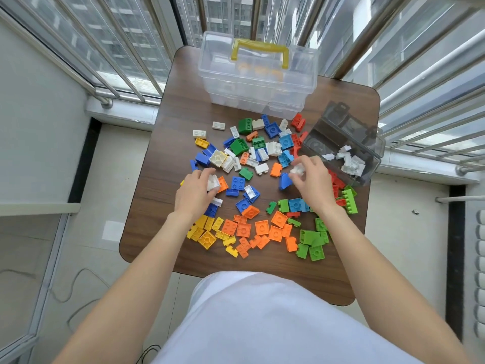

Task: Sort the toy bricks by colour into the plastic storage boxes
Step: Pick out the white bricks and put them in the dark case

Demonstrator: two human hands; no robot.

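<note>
1. Left hand had its fingers curled round a white brick at the left side of the heap. Right hand pinched another white brick, fingers closed on it, near the smoky grey box.
2. Toy bricks lay scattered over the wooden table: mixed colours mid-table, yellow, orange and green roughly grouped along the near edge. A few white ones already sat in the grey box at right. The clear box with yellow handle stood at the far edge, lid shut.
3. Handling, as judged: bricks hard, light, smooth-sided and likely to skid on the table. Best pinched across two opposite flat sides; several small ones fit one hand.
4. Room: grey box lay tilted, overhanging the right table edge, so a nudge could tip it. Near-edge groups sat close to the drop. Bare table showed at far left.
</note>
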